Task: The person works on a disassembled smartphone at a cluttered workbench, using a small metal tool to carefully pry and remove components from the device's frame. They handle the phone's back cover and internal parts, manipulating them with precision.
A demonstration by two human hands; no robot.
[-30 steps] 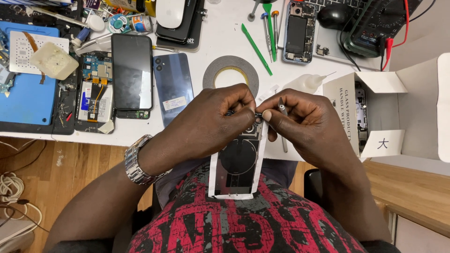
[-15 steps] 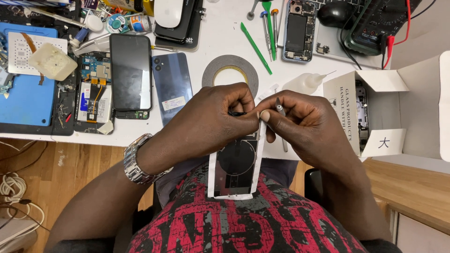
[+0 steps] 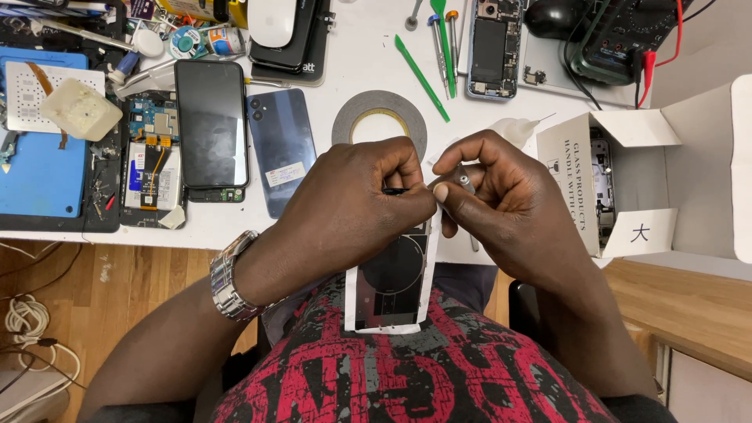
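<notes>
You hold a phone back panel (image 3: pixel 395 282), dark with a white border and a round coil ring, upright over your lap at the near edge of the white surface (image 3: pixel 345 78). Your left hand (image 3: pixel 356 204) is closed over the panel's top edge, pinching a thin dark tool (image 3: pixel 394 191) there. Your right hand (image 3: pixel 501 192) meets it, fingers closed on a small silver screwdriver (image 3: pixel 464 182). Just beyond lies a grey tape roll (image 3: pixel 380 117); to its left, a blue phone (image 3: pixel 282 149) face down; at right, an open white box (image 3: pixel 627 172).
</notes>
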